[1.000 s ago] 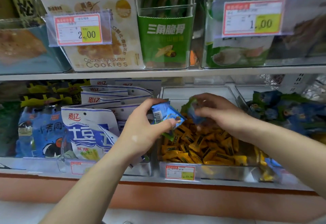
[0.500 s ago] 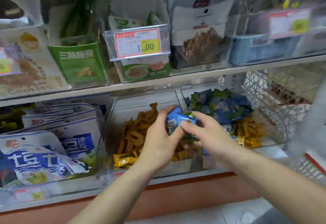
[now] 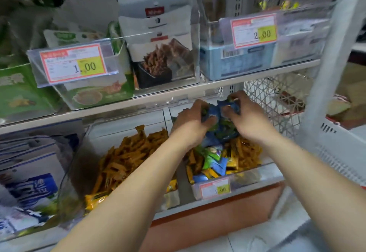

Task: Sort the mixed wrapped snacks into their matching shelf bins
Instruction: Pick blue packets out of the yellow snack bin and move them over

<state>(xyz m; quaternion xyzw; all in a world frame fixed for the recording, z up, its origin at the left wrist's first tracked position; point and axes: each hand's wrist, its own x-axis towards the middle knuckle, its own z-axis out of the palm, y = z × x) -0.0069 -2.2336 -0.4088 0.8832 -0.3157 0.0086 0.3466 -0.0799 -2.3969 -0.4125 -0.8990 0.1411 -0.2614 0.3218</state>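
Both my hands reach into the right clear bin [image 3: 237, 184] on the lower shelf. My left hand [image 3: 190, 121] and my right hand [image 3: 247, 117] each grip blue wrapped snacks [image 3: 216, 111] over the back of that bin. Below them lies a mix of blue and green packets [image 3: 213, 160] and orange packets [image 3: 247, 152]. The bin to the left [image 3: 126, 125] holds a heap of orange wrapped snacks [image 3: 122, 160].
White and blue snack bags [image 3: 29, 172] fill the lower left. The upper shelf [image 3: 178, 93] carries clear bins with price tags [image 3: 73, 63], a dark snack bag [image 3: 158, 53] and a blue box [image 3: 233, 63]. A white mesh basket [image 3: 277, 97] and post [image 3: 324, 73] stand at right.
My view swung right along the shelf. Both hands carried the blue packets from over the orange-snack bin to the back of the mixed bin on the right.
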